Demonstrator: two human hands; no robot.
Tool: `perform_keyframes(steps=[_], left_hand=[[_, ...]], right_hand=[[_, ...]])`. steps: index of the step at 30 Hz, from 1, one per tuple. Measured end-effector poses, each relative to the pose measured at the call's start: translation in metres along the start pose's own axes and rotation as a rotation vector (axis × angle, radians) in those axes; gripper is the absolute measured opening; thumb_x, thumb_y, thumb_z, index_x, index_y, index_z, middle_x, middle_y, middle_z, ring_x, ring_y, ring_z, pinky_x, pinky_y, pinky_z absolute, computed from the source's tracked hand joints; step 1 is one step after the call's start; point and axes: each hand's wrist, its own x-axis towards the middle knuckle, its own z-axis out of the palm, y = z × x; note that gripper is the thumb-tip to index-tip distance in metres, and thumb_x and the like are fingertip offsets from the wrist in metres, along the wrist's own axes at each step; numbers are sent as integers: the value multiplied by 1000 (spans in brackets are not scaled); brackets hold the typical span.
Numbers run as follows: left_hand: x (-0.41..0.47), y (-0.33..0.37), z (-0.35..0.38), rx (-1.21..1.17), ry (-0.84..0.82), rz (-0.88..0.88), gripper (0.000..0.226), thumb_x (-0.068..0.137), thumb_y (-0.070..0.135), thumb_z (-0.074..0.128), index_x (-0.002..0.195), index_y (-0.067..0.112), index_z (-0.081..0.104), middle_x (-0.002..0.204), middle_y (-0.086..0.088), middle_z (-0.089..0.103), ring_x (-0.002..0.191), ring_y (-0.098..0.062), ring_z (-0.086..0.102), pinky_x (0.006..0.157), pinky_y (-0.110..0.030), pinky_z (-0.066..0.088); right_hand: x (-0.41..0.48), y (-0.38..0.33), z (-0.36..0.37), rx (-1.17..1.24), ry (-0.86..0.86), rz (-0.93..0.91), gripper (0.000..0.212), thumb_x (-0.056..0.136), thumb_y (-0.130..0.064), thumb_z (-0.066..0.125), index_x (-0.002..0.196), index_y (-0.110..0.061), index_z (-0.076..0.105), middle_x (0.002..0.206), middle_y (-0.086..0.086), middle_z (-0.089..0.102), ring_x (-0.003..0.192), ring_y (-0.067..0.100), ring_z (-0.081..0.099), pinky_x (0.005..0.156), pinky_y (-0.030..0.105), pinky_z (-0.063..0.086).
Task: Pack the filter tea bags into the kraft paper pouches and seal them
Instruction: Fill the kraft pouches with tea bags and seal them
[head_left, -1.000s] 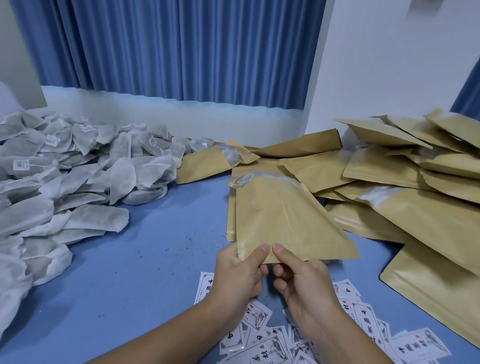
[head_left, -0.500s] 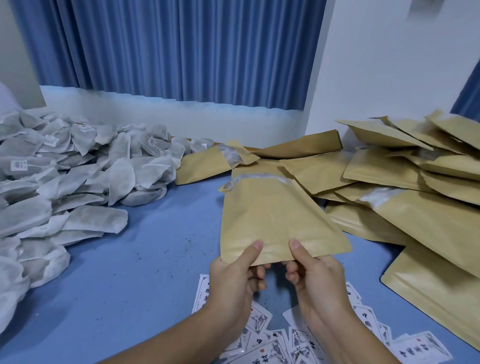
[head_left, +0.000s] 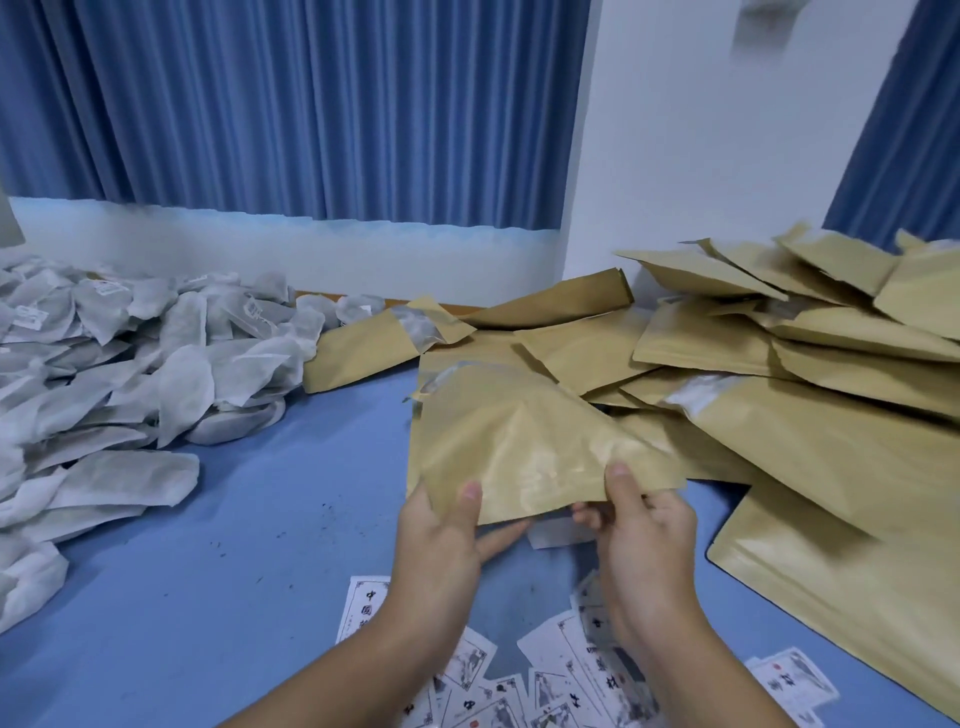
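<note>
the left hand (head_left: 439, 540) pinches the near left corner of a flat tan kraft paper pouch (head_left: 524, 447), thumb on top; the right hand (head_left: 644, 545) pinches its near right edge likewise. the pouch hangs over the blue table (head_left: 208, 571), between a heap of white filter tea bags (head_left: 130, 374) and a pile of tan pouches (head_left: 810, 395).
</note>
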Motion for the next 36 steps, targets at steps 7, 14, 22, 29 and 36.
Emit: perform_keyframes(steps=[7,14,22,29,36], left_hand=[[40,35,87,191,-178,353,18,104,18,52,115,19,66,109,0,75,108,-18,70,91,-46,58],[106,47,191,305,-297,590,19,103,23,52,112,16,66,107,-2,74,105,-18,69,95,-43,54],[197,25,255,72,-196,-300,5,94,0,63,94,4,59,64,-6,53,35,-10,49,37,-22,43],[188,19,247,-7,-346,-39,39,102,11,54,140,8,52,114,-10,66,104,-12,67,100,-29,53],[150,-12,92,1072,-164,490,23,94,22,51,106,25,70,93,8,73,92,-16,67,84,-35,54]], right_hand=[[33,-69,-34,86,121,-360,40,99,-28,61,61,-17,67,62,2,62,49,16,61,58,34,51],[103,-132,-67,119,167,-517,32,98,-32,61,69,-19,63,76,11,51,61,16,54,55,30,53],[199,-139,-65,316,392,-72,12,98,-5,60,86,-3,58,68,7,61,49,10,56,46,19,45],[207,-107,-39,-4,165,-100,33,94,2,58,126,10,56,110,19,70,99,10,60,93,27,48],[133,-19,-9,-881,-438,-446,38,96,-16,59,133,-26,64,127,-12,67,115,6,61,102,23,45]])
